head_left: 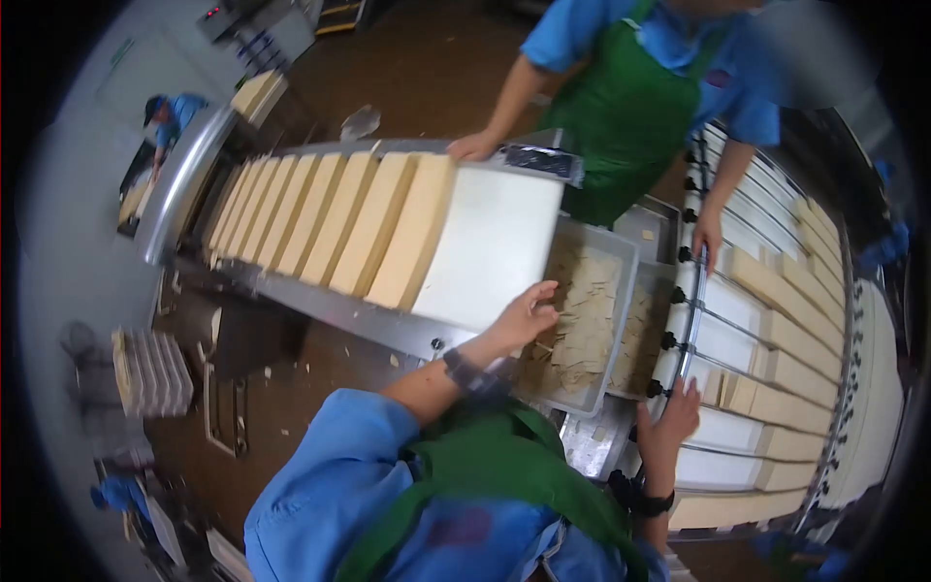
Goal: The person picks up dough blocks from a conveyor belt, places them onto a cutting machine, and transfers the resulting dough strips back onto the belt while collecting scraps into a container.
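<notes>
My left hand [529, 312] hovers by the end of a white conveyor belt [490, 242], fingers curled and apart, with nothing in it. Pale cream blocks [412, 233] lie side by side across that belt. Below the hand, a grey plastic bin [621, 320] holds many thin, broken cream pieces [587, 310]. My right hand [669, 422] has its fingers spread at the metal side rail [694, 315] of a second conveyor, seemingly touching it. On that conveyor, long cream blocks [766, 403] lie in lanes between thin metal rods.
Opposite me, a co-worker in a green apron [621, 116] has one hand [473, 145] on the left belt's edge and another [708, 238] at the right rail. A rounded metal cover [189, 184] spans the left belt's far end. Stacked trays [153, 373] stand on the floor.
</notes>
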The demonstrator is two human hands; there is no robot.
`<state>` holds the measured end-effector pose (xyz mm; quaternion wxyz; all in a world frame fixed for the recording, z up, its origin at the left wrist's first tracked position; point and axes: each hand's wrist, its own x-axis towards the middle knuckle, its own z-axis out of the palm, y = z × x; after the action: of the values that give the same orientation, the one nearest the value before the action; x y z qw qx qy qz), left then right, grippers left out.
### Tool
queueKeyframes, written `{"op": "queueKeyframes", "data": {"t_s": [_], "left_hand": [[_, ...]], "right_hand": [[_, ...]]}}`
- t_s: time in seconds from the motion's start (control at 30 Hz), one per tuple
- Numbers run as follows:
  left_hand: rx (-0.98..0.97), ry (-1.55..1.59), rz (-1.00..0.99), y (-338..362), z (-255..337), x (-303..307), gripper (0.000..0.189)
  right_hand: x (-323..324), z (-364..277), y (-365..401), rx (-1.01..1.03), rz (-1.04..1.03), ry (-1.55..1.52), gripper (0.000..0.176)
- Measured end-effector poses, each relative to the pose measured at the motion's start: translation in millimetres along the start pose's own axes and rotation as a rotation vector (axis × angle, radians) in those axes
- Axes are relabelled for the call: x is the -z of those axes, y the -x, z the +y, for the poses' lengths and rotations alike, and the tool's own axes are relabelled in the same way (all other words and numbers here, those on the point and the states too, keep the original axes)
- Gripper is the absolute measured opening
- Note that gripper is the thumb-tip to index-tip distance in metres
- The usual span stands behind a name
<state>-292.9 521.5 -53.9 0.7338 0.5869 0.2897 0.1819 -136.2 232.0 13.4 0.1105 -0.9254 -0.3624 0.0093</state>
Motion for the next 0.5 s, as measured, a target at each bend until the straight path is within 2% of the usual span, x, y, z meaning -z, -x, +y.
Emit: {"op": "queueKeyframes", "data": {"t_s": [0.07, 0.1, 0.13, 0.17, 0.2, 0.23, 0.27, 0.33, 0.47, 0.5], "left_hand": [[-0.084, -0.078, 0.114, 14, 2, 42, 0.048], [-0.126, -0.226, 0.234, 21, 2, 63, 0.045], [-0.139, -0.384, 0.393, 32, 4, 80, 0.048], [-0.261, -0.608, 0.524, 32, -20, 109, 0.056], [-0.21, -0.701, 0.625, 42, -17, 128, 0.064], [-0.141, -1.03, 0.737, 53, -16, 142, 0.068], [-0.146, -1.026, 0.742, 63, -12, 154, 0.068], [0.211, -1.117, 0.74, 74, -3, 184, 0.079], [0.281, -0.933, 0.608, 83, -10, 222, 0.089], [0.37, -0.898, 0.506, 85, 4, 222, 0.091]], "right_hand": [[-10, -42, -27, 0.146, -0.103, -0.04, 0.08], [-23, -59, -40, 0.208, -0.119, -0.043, 0.076], [-44, -76, -60, 0.268, -0.116, -0.052, 0.072], [-65, -94, -81, 0.324, -0.104, -0.088, 0.07], [-87, -111, -95, 0.374, -0.105, -0.121, 0.069], [-103, -134, -108, 0.399, -0.134, -0.167, 0.068], [-117, -162, -128, 0.428, -0.143, -0.219, 0.068], [-138, -225, -164, 0.432, -0.22, -0.189, 0.068], [-202, -334, -219, 0.458, -0.134, -0.24, 0.071], [-210, -360, -230, 0.459, -0.125, -0.221, 0.07]]}}
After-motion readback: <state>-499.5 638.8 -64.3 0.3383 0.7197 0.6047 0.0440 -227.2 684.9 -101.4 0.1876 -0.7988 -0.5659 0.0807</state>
